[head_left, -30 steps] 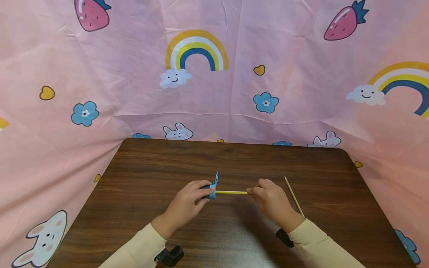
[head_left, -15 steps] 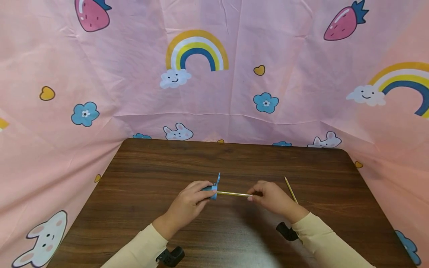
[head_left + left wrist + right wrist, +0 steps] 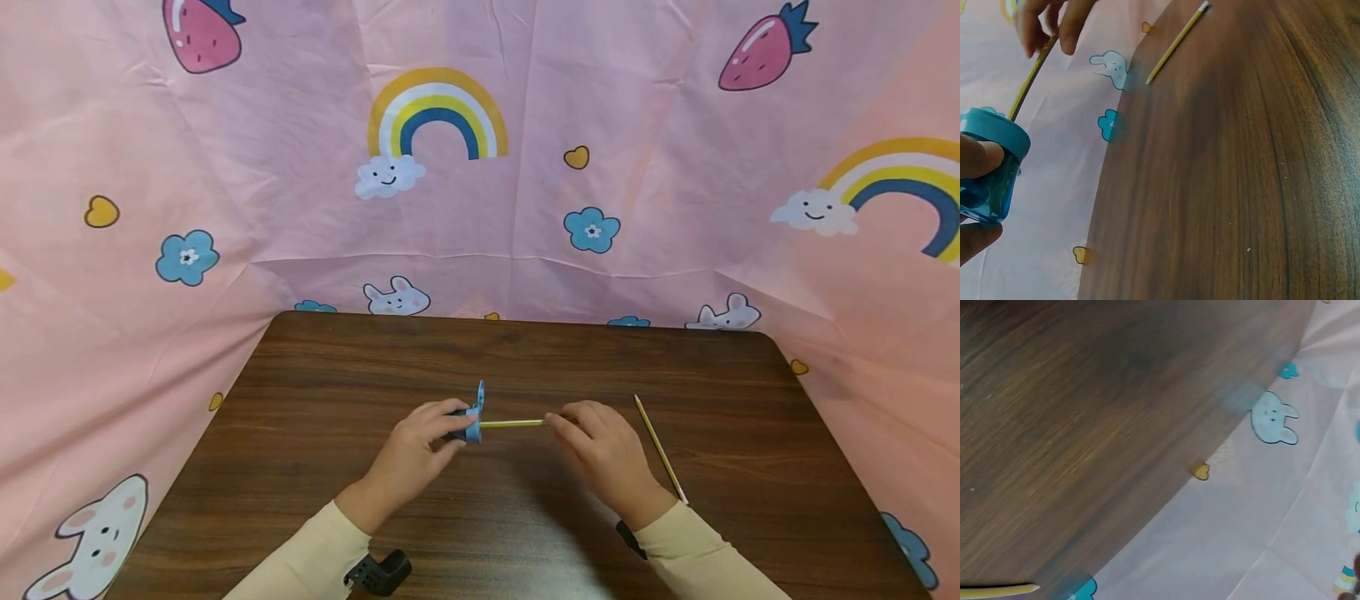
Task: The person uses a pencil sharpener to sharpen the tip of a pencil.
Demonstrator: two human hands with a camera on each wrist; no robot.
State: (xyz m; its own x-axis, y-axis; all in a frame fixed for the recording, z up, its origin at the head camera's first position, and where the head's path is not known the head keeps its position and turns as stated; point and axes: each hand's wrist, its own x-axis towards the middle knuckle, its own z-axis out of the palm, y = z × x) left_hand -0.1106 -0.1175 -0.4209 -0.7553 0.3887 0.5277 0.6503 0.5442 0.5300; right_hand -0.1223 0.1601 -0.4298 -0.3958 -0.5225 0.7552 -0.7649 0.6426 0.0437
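My left hand [image 3: 412,446] grips a translucent blue canister pencil sharpener [image 3: 473,427] above the table, its flip lid standing up. In the left wrist view, thumb and fingers wrap the sharpener's body [image 3: 988,194]. A yellow striped pencil [image 3: 512,423] runs from the sharpener's mouth to my right hand [image 3: 603,454], which pinches its other end. The pencil's inserted tip is hidden inside. The right wrist view catches only a sliver of fingers at its lower right edge.
A second yellow pencil [image 3: 660,450] lies on the dark wooden table [image 3: 360,358], just right of the right hand, its white end near the sleeve. Pink printed cloth [image 3: 465,217] hangs behind the table's far edge and along its sides.
My right hand has turned at the wrist, rolling back and forth with the pencil's end, and now sits slightly further left. The left hand keeps holding the sharpener almost still.
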